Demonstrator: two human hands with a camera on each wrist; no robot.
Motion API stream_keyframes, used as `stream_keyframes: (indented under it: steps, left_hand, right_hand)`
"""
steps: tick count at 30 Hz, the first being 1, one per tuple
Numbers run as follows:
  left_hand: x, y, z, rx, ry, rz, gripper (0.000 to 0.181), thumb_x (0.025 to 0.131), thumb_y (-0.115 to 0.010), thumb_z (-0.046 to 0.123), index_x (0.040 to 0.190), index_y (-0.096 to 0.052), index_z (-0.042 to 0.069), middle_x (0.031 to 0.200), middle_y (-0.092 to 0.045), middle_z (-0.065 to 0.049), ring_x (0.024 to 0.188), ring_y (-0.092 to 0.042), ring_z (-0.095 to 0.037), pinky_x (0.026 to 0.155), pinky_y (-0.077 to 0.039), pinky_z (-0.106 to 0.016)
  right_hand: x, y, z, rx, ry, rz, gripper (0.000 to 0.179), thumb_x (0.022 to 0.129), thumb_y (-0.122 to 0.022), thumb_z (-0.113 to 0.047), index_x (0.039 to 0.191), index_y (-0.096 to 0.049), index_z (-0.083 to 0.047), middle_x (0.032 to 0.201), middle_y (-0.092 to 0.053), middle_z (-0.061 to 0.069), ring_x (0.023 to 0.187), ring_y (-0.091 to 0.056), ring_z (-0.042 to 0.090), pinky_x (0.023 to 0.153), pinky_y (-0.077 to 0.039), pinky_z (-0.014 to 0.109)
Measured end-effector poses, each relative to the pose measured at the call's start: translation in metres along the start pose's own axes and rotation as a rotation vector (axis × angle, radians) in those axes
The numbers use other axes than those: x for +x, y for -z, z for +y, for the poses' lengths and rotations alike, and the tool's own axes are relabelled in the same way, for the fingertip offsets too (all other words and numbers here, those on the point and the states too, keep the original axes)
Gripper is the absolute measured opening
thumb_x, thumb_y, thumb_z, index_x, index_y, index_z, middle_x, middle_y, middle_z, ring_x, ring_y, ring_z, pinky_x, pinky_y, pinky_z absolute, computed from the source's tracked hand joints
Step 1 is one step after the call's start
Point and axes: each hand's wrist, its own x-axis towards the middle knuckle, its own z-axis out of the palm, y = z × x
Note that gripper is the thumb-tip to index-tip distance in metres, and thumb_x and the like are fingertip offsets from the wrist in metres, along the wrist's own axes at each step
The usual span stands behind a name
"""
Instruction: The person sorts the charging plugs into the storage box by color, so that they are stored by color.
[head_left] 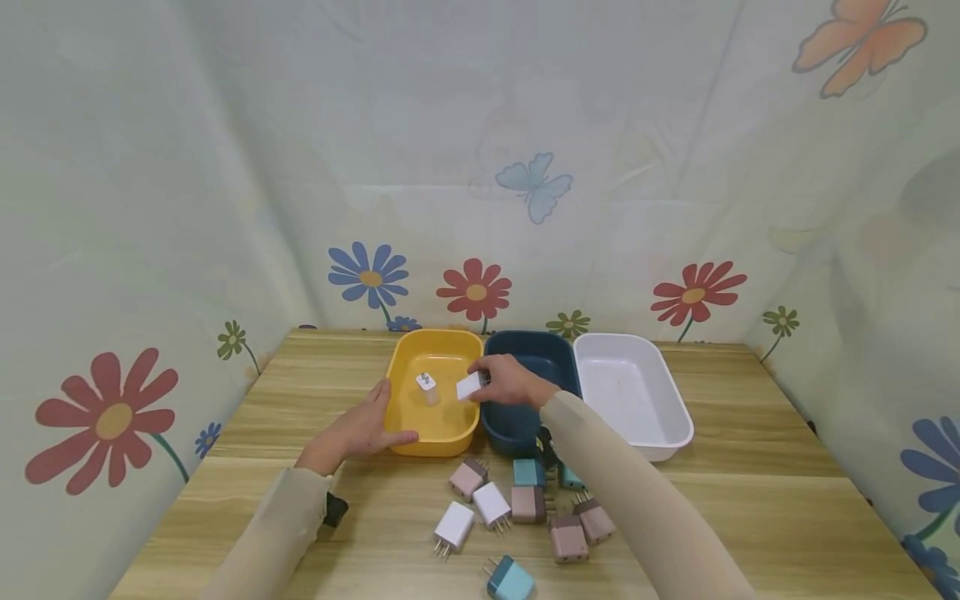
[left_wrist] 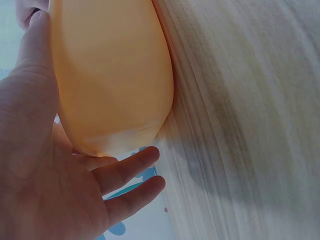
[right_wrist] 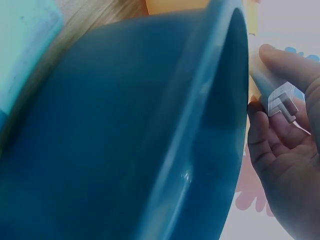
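Note:
My right hand [head_left: 510,381] pinches a white charger plug [head_left: 471,385] over the right side of the yellow bin [head_left: 397,442], near the dark blue bin's rim. In the right wrist view, the metal prongs of the held white charger plug [right_wrist: 282,104] point toward the palm. Another white charger plug [head_left: 427,383] stands inside the yellow bin with its prongs up. At the yellow bin's front left corner, my left hand [head_left: 360,429] rests with its thumb along the front rim. The left wrist view shows the left hand's [left_wrist: 65,150] lower fingers extended, clear of the bin wall.
The dark blue bin [head_left: 517,446] and a white bin [head_left: 667,442] stand to the right of the yellow one. In front lie several charger plugs, among them a white one [head_left: 453,525], a pink one [head_left: 567,537] and a blue one [head_left: 512,578]. A printed curtain [head_left: 450,217] hangs behind the table [head_left: 750,517].

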Motion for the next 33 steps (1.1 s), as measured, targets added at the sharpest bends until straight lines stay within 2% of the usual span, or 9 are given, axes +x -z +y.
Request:
stream_keyframes:
  steps: [7,16,24,29,33]
  left_hand:
    - [0.0,0.0006,0.0002,-0.004,0.008,-0.002,0.121,0.074,-0.067,0.065,0.15,0.001,0.0,0.155,-0.005,-0.022,0.133,-0.029,-0.043,0.105,-0.029,-0.055]
    - [-0.0003,0.0004,-0.0009,-0.002,-0.001,-0.002,0.119,0.075,-0.067,0.063,0.15,0.001,-0.001,0.155,-0.007,-0.023,0.13,-0.033,-0.045,0.104,-0.03,-0.055]
    - [0.0,0.0014,0.001,0.009,0.011,-0.01,0.121,0.074,-0.065,0.067,0.149,0.001,-0.002,0.155,-0.006,-0.023,0.132,-0.03,-0.045,0.104,-0.03,-0.055]
    - [-0.0001,0.0001,0.0007,0.007,0.02,-0.014,0.121,0.074,-0.065,0.066,0.15,0.001,-0.001,0.155,-0.005,-0.021,0.133,-0.029,-0.043,0.106,-0.028,-0.054]
    - [-0.0005,-0.0001,0.0004,0.005,0.021,-0.016,0.12,0.075,-0.065,0.065,0.149,0.0,-0.002,0.155,-0.005,-0.022,0.134,-0.027,-0.044,0.106,-0.027,-0.054]
  right_hand:
    - [0.0036,-0.0005,0.0007,0.007,-0.024,0.032,0.052,0.081,-0.077,-0.029,0.123,-0.058,-0.007,0.106,-0.057,0.001,0.094,-0.052,0.019,0.084,-0.049,0.026]
    - [0.0055,-0.0006,0.0053,0.033,-0.038,0.056,0.054,0.081,-0.076,-0.03,0.126,-0.056,-0.008,0.108,-0.056,0.0,0.094,-0.052,0.019,0.084,-0.049,0.024]
    - [0.0068,-0.0007,0.0061,0.051,-0.041,0.076,0.055,0.082,-0.075,-0.03,0.129,-0.055,-0.01,0.11,-0.057,0.0,0.094,-0.052,0.018,0.084,-0.049,0.024]
    - [0.0093,0.0001,0.0082,0.1,-0.016,0.121,0.047,0.086,-0.071,-0.02,0.128,-0.055,-0.004,0.111,-0.06,0.009,0.092,-0.055,0.019,0.081,-0.051,0.027]
    - [0.0083,0.0033,0.0087,0.173,-0.023,0.128,0.047,0.087,-0.07,-0.019,0.128,-0.054,-0.002,0.118,-0.059,0.015,0.093,-0.056,0.02,0.08,-0.052,0.029]
